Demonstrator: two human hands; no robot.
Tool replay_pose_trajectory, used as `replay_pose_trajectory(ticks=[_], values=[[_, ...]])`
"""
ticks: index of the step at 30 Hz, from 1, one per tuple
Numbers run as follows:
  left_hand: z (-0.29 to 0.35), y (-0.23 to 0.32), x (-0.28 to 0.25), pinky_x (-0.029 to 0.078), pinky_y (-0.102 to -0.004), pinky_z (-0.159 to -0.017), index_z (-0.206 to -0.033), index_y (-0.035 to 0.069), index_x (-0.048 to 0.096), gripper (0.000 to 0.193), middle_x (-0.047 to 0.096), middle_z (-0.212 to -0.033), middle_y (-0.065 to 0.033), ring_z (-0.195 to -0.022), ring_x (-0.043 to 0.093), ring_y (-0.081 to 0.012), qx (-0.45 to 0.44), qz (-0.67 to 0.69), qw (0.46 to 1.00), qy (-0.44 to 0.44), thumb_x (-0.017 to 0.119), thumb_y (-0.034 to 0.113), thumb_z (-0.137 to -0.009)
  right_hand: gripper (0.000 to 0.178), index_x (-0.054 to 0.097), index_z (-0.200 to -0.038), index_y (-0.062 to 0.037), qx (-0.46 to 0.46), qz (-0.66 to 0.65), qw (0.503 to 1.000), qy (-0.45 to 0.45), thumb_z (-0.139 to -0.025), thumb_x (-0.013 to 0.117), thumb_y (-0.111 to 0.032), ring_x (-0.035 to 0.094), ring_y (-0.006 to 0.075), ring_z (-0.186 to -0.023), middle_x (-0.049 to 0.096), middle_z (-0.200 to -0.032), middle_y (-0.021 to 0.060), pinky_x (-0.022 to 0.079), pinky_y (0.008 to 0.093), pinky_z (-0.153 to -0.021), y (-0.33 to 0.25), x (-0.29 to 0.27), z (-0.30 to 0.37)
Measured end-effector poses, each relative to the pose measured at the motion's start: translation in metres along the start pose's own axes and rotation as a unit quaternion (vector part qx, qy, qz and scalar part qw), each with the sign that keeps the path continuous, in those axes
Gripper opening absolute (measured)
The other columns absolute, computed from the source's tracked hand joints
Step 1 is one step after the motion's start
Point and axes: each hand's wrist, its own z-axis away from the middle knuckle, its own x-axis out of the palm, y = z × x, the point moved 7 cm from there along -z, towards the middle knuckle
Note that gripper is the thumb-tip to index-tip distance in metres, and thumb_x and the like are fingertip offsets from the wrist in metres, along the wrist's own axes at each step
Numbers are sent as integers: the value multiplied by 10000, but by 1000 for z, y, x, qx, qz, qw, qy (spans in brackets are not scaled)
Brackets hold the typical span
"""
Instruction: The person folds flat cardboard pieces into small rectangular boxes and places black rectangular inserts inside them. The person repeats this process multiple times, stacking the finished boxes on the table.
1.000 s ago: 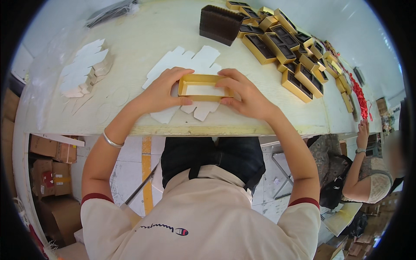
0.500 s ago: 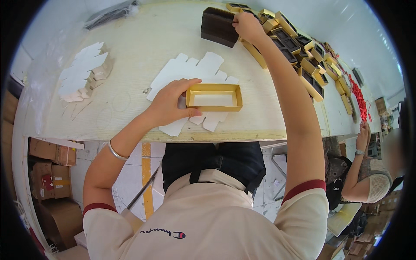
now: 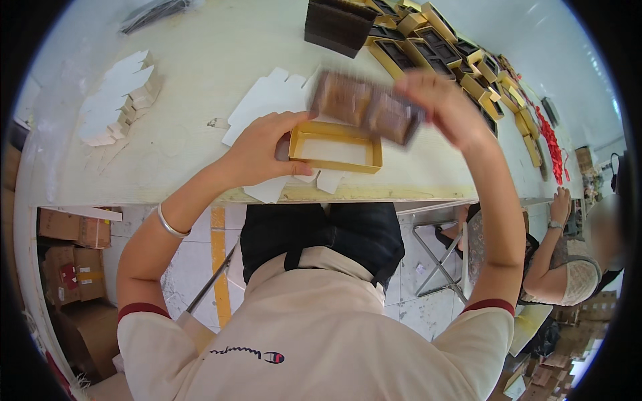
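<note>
My left hand (image 3: 257, 152) is closed round the left end of a small gold box (image 3: 338, 164), with the thumb at the near side and fingers at the far side. The box is open-topped, with a pale bottom. Above its far right corner, my right hand (image 3: 441, 103) grips one end of a dark brown plastic tray insert (image 3: 366, 107) with two compartments. The insert is tilted and smeared by motion, apart from the box. A stack of dark inserts (image 3: 338, 28) stands farther back.
Flat white carton blanks (image 3: 257, 100) lie under the box. Another white stack (image 3: 120, 100) sits at left. Gold boxes with dark inserts (image 3: 438, 43) pile up at the far right, beyond them red ribbons (image 3: 551, 150). Another person's hand (image 3: 560, 206) is at the right edge.
My right hand has come from the stack of inserts toward me, bringing one dark insert near the gold box. My left hand still holds the box. The view has shifted slightly.
</note>
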Motion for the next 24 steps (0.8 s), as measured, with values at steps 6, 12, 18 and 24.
replay_pose_trajectory(ticks=[6,12,18,24], values=[[-10,21,9,467,-339,-895,-1380,127,397,779,550,-1185,-107,-1019,551,-252,29,-10,999,-9,790,201,-711,202,655,-874,0,259,-92,961,-40,-868,642,-201,461,21,-398,614,-632,-1,343,155,-342,75,-1,39],[-21,36,10,464,-304,-812,-1387,133,403,816,548,-1201,-81,-979,545,-212,12,-34,999,-31,801,106,-674,206,629,-869,34,277,-129,949,-74,-848,654,-169,453,56,-345,614,-624,57,331,168,-297,85,-13,19],[-25,43,15,478,-292,-767,-1361,134,432,757,544,-1185,-75,-980,544,-194,1,-43,997,-59,785,96,-693,280,568,-1041,-56,199,-104,972,-63,-897,635,-286,516,79,-470,582,-752,39,407,188,-434,74,20,19],[-37,15,7,511,-262,-814,-1370,143,431,733,463,-1266,-76,-1127,493,-200,-1,23,996,-88,702,-55,-718,347,607,-1175,-90,-274,257,925,-57,-842,680,-156,605,200,-815,594,-972,103,485,302,-750,8,28,64]])
